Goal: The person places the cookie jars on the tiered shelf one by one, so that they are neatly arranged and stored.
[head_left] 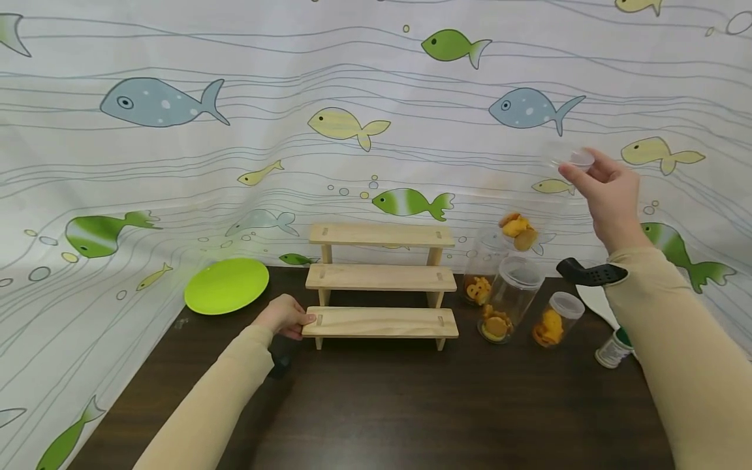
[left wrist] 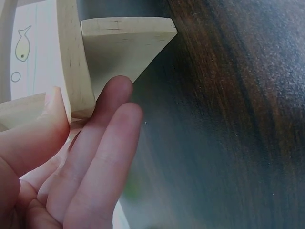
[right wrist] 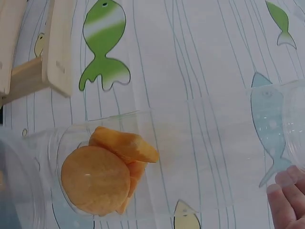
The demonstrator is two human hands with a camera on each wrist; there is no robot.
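Observation:
My left hand (head_left: 284, 318) pinches the left end of the lowest step of a three-tier wooden display stand (head_left: 380, 277). In the left wrist view, the thumb lies on one side of the board (left wrist: 75, 67) and two fingers (left wrist: 107, 157) extend past its other side. Raised at the right, my right hand (head_left: 613, 196) grips a tall clear jar by its lidded top. The jar (right wrist: 190, 162) tilts in the air, with round orange-brown snack pieces (right wrist: 95, 179) at its bottom. Most of the right hand is cut off in its wrist view.
Right of the stand are clear lidded jars with snacks: one at the back (head_left: 484, 245), a tall one (head_left: 517, 287) and a short one (head_left: 558, 320). A small can (head_left: 613, 349) and a white object (head_left: 596, 300) lie farther right. A lime-green plate (head_left: 227, 286) is at left.

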